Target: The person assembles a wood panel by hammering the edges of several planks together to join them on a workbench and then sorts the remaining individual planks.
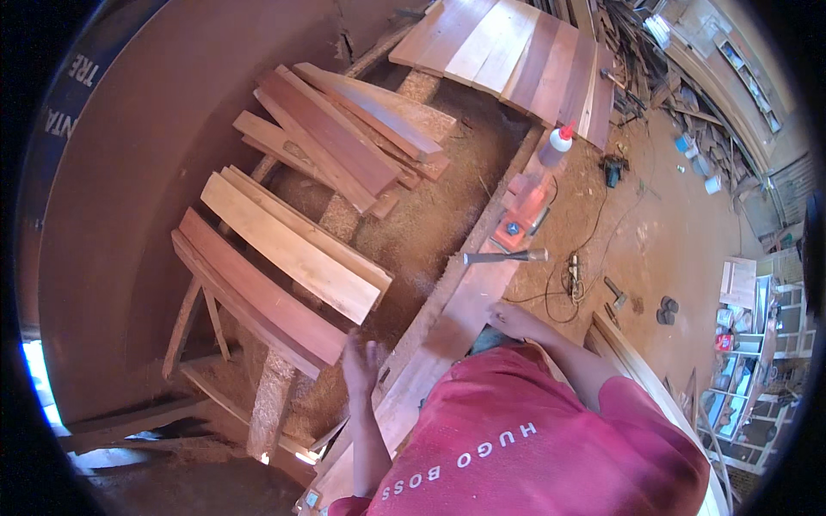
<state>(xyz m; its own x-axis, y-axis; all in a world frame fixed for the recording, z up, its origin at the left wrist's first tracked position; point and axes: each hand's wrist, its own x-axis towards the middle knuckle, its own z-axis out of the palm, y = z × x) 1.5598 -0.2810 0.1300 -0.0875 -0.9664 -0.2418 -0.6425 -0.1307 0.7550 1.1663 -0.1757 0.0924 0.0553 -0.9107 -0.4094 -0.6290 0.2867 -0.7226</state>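
My left hand (360, 365) is raised beside the near end of the reddish boards (267, 292). Its fingers look apart and I see nothing in them. Over the long plank of the bench (447, 327), my right hand (509, 321) has its fingers curled together; what they hold, if anything, is hidden. Just beyond it, a dark rod-like tool (499, 256) lies across the plank. Farther along sit an orange-red power planer (519, 213) and a white bottle with a red cap (557, 144).
Pale boards (292, 245) and a stack of mixed boards (335, 138) rest across sawdust-covered supports at left. Joined planks (508, 56) lie at the far end. On the floor at right are a cord (594, 232), a dark power tool (613, 170) and a hammer (615, 292).
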